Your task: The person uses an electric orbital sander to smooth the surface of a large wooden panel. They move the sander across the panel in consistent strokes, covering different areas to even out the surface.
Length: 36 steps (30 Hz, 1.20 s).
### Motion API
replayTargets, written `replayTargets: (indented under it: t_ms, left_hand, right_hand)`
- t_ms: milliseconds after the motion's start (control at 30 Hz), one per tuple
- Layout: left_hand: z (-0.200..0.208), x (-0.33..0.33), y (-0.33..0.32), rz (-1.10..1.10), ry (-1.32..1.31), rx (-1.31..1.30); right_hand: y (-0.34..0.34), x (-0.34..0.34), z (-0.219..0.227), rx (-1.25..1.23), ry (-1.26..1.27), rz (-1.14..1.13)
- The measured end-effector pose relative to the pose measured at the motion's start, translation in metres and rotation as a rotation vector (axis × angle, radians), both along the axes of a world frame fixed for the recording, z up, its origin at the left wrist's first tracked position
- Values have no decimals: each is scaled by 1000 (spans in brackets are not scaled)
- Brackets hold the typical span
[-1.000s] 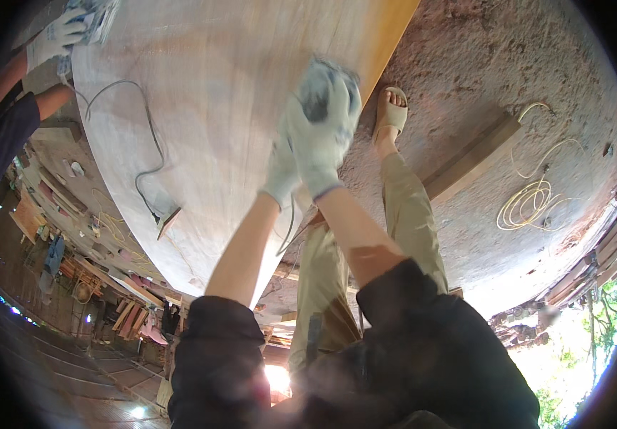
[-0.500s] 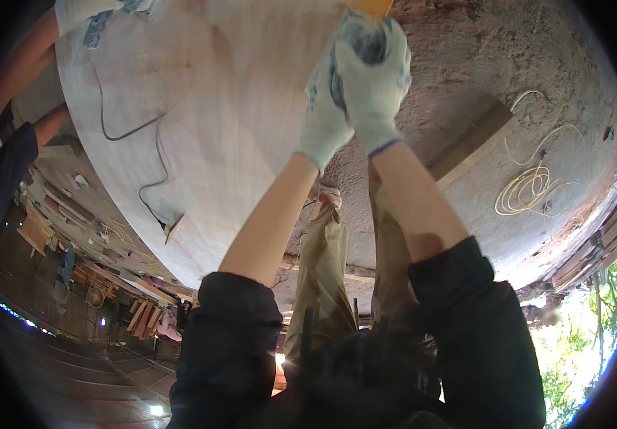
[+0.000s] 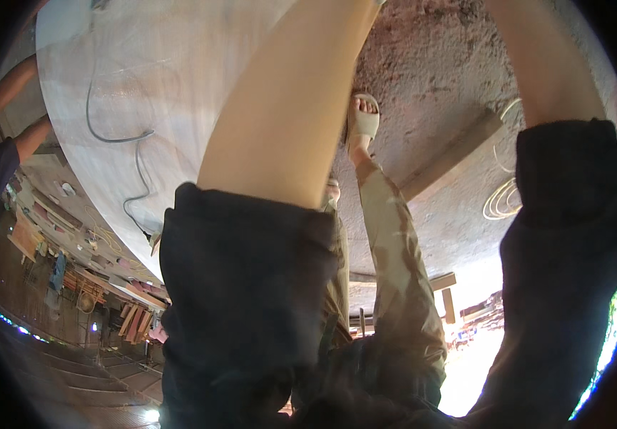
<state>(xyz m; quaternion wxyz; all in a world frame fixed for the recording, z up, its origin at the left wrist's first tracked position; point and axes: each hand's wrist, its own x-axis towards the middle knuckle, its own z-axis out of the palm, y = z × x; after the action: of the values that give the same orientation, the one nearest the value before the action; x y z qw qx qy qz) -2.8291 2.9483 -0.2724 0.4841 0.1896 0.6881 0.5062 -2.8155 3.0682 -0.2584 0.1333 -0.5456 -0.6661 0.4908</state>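
Both my forearms reach up past the top edge, so my hands lie outside the picture. My left forearm [image 3: 280, 107] crosses in front of a large pale sheet-like surface [image 3: 180, 64]. My right forearm [image 3: 551, 64] stretches over the rough brown ground [image 3: 437, 79]. Whatever the hands hold or touch cannot be seen. A dark cable [image 3: 115, 139] snakes across the pale surface. Between my arms, my foot in a light sandal [image 3: 365, 125] stands on the ground.
A wooden plank [image 3: 451, 154] lies on the ground between my arms. A coil of yellowish wire [image 3: 501, 200] sits beside my right sleeve. Another person's arms [image 3: 30, 139] reach in at the left edge. Stacked wood pieces [image 3: 137, 320] stand at lower left.
My gloved hands, earlier close together near the top, have gone out of view over the top edge. My forearms have spread apart, and my foot has come into clearer view.
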Motion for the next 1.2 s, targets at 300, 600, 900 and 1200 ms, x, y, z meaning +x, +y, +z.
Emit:
replayTargets:
  t_ms: [300,600,900,1200]
  left_hand:
    - [-5,119,-238,105,80,-11]
    - [15,217,-431,-190,-35,-620]
    - [16,207,-310,-10,-51,-400]
    - [-13,64,-91,58,207,-97]
  right_hand:
    - [-254,111,45,-51,-118,-134]
    - [-449,205,35,-84,-204,-143]
    - [-317,195,32,-64,-137,-74]
    - [-112,53,30,163,-109,-211]
